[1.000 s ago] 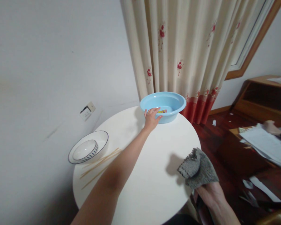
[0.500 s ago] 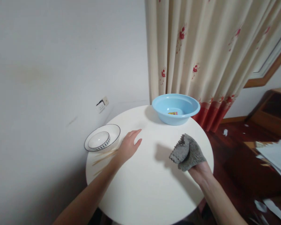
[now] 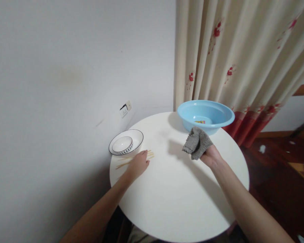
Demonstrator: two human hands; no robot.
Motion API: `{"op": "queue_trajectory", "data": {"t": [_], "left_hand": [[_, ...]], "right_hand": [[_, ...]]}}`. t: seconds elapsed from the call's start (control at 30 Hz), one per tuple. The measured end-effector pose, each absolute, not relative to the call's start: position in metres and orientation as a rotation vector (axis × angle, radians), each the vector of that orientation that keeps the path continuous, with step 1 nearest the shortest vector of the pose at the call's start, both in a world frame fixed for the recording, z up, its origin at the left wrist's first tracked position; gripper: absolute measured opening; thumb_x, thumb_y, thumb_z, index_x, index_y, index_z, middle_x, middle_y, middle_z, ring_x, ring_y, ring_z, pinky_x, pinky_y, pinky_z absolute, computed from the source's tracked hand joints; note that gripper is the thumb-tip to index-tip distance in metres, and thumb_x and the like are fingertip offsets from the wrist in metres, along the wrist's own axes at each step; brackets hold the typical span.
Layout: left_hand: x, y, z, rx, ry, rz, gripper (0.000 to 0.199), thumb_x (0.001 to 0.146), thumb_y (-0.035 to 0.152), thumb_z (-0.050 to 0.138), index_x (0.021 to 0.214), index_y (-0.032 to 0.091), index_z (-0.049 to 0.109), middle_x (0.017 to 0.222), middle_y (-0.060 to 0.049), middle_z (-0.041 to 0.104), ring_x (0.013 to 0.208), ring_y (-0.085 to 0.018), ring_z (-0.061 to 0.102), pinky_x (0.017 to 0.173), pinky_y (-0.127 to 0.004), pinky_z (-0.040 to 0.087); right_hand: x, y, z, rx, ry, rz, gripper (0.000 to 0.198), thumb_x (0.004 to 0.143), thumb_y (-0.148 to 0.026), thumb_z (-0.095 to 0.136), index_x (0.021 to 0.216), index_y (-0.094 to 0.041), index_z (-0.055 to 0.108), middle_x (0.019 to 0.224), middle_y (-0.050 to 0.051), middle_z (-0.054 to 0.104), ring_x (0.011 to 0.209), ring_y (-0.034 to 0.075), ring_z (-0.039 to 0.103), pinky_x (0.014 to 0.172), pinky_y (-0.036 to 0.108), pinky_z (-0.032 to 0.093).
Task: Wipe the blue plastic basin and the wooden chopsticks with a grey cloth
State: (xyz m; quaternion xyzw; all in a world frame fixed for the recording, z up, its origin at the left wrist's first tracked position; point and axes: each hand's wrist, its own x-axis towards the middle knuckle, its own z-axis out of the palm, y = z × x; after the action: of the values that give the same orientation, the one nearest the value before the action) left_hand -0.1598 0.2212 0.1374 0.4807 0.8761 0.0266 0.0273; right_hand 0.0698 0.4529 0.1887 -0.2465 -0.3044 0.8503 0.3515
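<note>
Two bare hands work at a round white table (image 3: 177, 189), and each hides part of what it touches. The left hand (image 3: 138, 164) lies over the middle of some thin chopsticks (image 3: 123, 165); their ends show on either side of it, but the covered stretch makes them hard to count. Its fingers are bent downward, and whether they have closed around the sticks or merely rest on them, I cannot tell. The right hand (image 3: 210, 156) grips a grey cloth (image 3: 197, 143) above the tabletop, the fingers themselves lost beneath its folds and a shadow falling below. From this angle the cloth covers a bit of the near wall of a blue basin (image 3: 205, 111) at the table's far side. Inside the basin, a yellow label (image 3: 199, 122) is partly cut off by the near rim, its print too small to read. Near the left hand, a small bowl (image 3: 121, 144) sits in a larger bowl (image 3: 138, 138), concealing much of its inside. The curtain (image 3: 240, 50) runs out of view at the top.
</note>
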Motion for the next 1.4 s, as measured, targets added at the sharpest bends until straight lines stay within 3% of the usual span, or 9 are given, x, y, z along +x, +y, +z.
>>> {"op": "queue_trajectory", "data": {"t": [0.27,0.43,0.6,0.87,1.07,1.27,1.4], "left_hand": [[-0.160,0.252,0.145,1.490,2.674,-0.027,0.025,0.090,0.018,0.056,0.112,0.011,0.067,0.117,-0.023,0.067,0.112,-0.033,0.066,0.101,-0.046,0.050],[-0.165,0.272,0.150,1.591,2.529,-0.057,0.021,0.088,0.012,0.053,0.101,0.015,0.069,0.112,-0.016,0.069,0.101,-0.025,0.068,0.093,-0.036,0.051],[-0.167,0.296,0.152,1.679,2.378,-0.068,0.011,0.082,0.018,0.064,0.090,0.017,0.072,0.101,-0.012,0.073,0.096,-0.026,0.069,0.084,-0.033,0.050],[-0.154,0.336,0.141,1.684,2.264,0.076,0.016,0.082,0.025,0.070,0.095,0.016,0.075,0.090,-0.007,0.077,0.077,-0.020,0.069,0.066,-0.028,0.045],[-0.152,0.353,0.140,1.758,2.266,0.214,0.014,0.086,0.019,0.068,0.099,0.019,0.075,0.098,-0.006,0.075,0.086,-0.020,0.069,0.075,-0.029,0.048],[-0.147,0.361,0.131,1.876,2.290,0.357,0.021,0.098,0.025,0.063,0.114,0.022,0.076,0.110,-0.008,0.072,0.105,-0.024,0.065,0.097,-0.035,0.048],[-0.134,0.369,0.121,1.972,2.226,0.415,0.024,0.101,0.033,0.059,0.117,0.027,0.076,0.115,-0.007,0.071,0.112,-0.025,0.062,0.101,-0.037,0.046]], "right_hand": [[0.044,0.477,0.177,-0.689,-0.848,2.200,0.013,0.086,-0.036,0.073,0.086,-0.024,0.074,0.084,0.003,0.080,0.085,0.023,0.074,0.087,0.039,0.061],[0.036,0.491,0.170,-0.675,-0.840,2.181,0.012,0.084,-0.034,0.075,0.089,-0.023,0.074,0.086,0.002,0.080,0.084,0.022,0.073,0.087,0.037,0.060],[0.027,0.494,0.157,-0.693,-0.836,2.192,0.013,0.084,-0.036,0.075,0.087,-0.023,0.073,0.085,0.002,0.080,0.083,0.023,0.074,0.085,0.038,0.060],[0.028,0.488,0.141,-0.691,-0.863,2.263,0.019,0.085,-0.035,0.073,0.097,-0.021,0.077,0.096,0.004,0.082,0.089,0.020,0.074,0.085,0.031,0.059],[0.033,0.492,0.131,-0.728,-0.939,2.229,0.022,0.080,-0.037,0.079,0.091,-0.019,0.077,0.089,0.005,0.081,0.080,0.021,0.073,0.077,0.033,0.058],[0.035,0.500,0.128,-0.762,-1.007,2.143,0.026,0.075,-0.038,0.081,0.089,-0.016,0.078,0.086,0.005,0.080,0.074,0.020,0.070,0.068,0.031,0.057],[0.034,0.502,0.128,-0.772,-1.001,2.093,0.029,0.070,-0.040,0.084,0.085,-0.016,0.079,0.079,0.003,0.078,0.067,0.017,0.066,0.063,0.028,0.054]]}}
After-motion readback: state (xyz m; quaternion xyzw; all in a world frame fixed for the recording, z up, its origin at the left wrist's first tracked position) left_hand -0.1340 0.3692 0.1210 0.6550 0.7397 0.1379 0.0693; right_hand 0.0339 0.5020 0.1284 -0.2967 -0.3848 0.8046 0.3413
